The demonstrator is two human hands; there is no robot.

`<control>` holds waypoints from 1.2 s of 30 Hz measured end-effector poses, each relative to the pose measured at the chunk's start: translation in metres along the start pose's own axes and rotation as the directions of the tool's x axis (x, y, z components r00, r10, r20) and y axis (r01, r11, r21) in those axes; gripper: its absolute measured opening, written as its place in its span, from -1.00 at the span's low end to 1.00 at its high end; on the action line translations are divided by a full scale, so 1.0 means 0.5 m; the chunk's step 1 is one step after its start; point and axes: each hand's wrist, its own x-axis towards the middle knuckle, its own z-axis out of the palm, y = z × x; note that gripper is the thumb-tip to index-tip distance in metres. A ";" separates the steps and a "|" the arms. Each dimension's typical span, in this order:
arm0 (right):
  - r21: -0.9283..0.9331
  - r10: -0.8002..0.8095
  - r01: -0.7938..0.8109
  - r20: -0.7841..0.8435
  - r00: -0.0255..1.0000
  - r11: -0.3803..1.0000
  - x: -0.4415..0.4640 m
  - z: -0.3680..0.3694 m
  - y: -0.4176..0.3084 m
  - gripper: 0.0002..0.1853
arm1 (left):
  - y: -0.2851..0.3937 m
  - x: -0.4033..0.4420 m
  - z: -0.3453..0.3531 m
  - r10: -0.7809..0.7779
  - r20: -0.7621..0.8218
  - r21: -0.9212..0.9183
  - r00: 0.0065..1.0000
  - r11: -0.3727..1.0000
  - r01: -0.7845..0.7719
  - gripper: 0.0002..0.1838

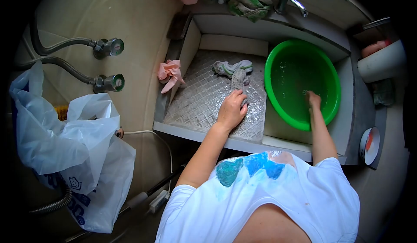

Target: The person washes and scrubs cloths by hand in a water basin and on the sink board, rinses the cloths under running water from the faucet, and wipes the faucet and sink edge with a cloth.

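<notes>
My left hand [233, 109] is closed on one end of a wet grey-and-white cloth [237, 79], long and sock-like in shape. The cloth's far part lies bunched on the ridged washboard surface [193, 99] in the left half of the sink. My right hand [312, 99] reaches into a green basin [271, 91] on the sink's right side. Water stands in the basin, and the fingers of that hand dip into it, so their state is hidden.
A tap [284, 0] rises behind the sink beside a green-grey rag [249, 4]. Pink gloves or cloth [170, 73] hang on the left rim. White plastic bags [93, 152] hang at left near two valves [108, 83]. At right are a white bowl [371, 154] and a white container [382, 62].
</notes>
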 end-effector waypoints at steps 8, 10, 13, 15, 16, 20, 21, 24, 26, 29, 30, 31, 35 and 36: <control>0.166 -0.147 -0.335 0.986 0.081 0.928 -0.377 0.127 -0.333 -0.58 | 0.033 0.009 -0.022 0.040 0.058 0.063 0.998 0.997 -0.044 -0.58; 0.123 -0.129 0.041 0.956 0.265 0.992 -0.405 0.122 -0.356 -0.59 | 0.028 0.006 -0.024 0.026 0.096 0.086 0.995 0.996 -0.034 -0.55; 0.184 -0.145 -0.015 0.816 0.559 0.983 -0.300 0.115 -0.305 -0.66 | -0.003 -0.002 -0.002 0.085 -0.072 -0.025 0.994 0.996 -0.087 -0.60; 0.206 -0.119 -0.001 0.568 0.814 0.979 -0.199 0.071 -0.237 -0.63 | -0.009 0.000 0.001 -0.009 -0.085 -0.115 0.996 0.993 -0.001 -0.65; 0.105 -0.099 0.064 0.374 0.922 0.992 -0.164 0.039 -0.213 -0.61 | -0.011 0.000 0.001 -0.102 -0.084 -0.205 0.991 0.975 0.083 -0.69; -0.218 -0.347 0.294 -0.271 0.898 0.931 0.043 -0.038 0.000 -0.66 | 0.034 0.013 -0.040 -0.323 0.021 -0.268 0.946 0.910 0.317 -0.73; -0.255 -0.226 0.171 -0.209 0.951 0.952 0.032 -0.037 0.006 -0.67 | 0.037 0.013 -0.038 -0.330 0.032 -0.247 0.943 0.912 0.328 -0.73; 0.361 0.211 -0.383 0.433 0.876 0.851 -0.085 0.016 -0.066 -0.67 | 0.021 0.009 -0.015 -0.154 -0.021 -0.118 0.988 0.981 0.151 -0.70; 0.445 -0.136 -0.674 0.877 0.460 0.590 -0.134 0.079 -0.123 -0.61 | 0.023 0.010 -0.011 0.038 -0.067 0.003 0.997 0.999 -0.038 -0.67; 0.308 -0.133 -0.462 0.918 0.373 0.832 -0.358 0.106 -0.308 -0.60 | 0.041 0.007 -0.010 0.093 -0.078 0.149 0.993 0.986 -0.080 -0.52; 0.233 -0.141 -0.382 0.957 0.254 0.894 -0.388 0.110 -0.328 -0.60 | 0.034 0.007 -0.004 0.101 -0.073 0.148 0.992 0.985 -0.089 -0.52; 0.204 -0.157 -0.123 0.936 0.316 0.971 -0.403 0.118 -0.326 -0.61 | 0.026 0.007 -0.002 0.097 -0.038 0.111 0.995 0.990 -0.093 -0.54; 0.150 -0.282 0.307 0.846 0.452 0.940 -0.378 0.109 -0.302 -0.66 | -0.003 0.000 0.008 -0.072 -0.086 -0.151 0.994 0.987 0.059 -0.68; 0.117 -0.181 0.149 0.807 0.561 0.982 -0.367 0.093 -0.299 -0.67 | 0.003 0.004 -0.004 -0.073 -0.090 -0.150 0.993 0.987 0.059 -0.68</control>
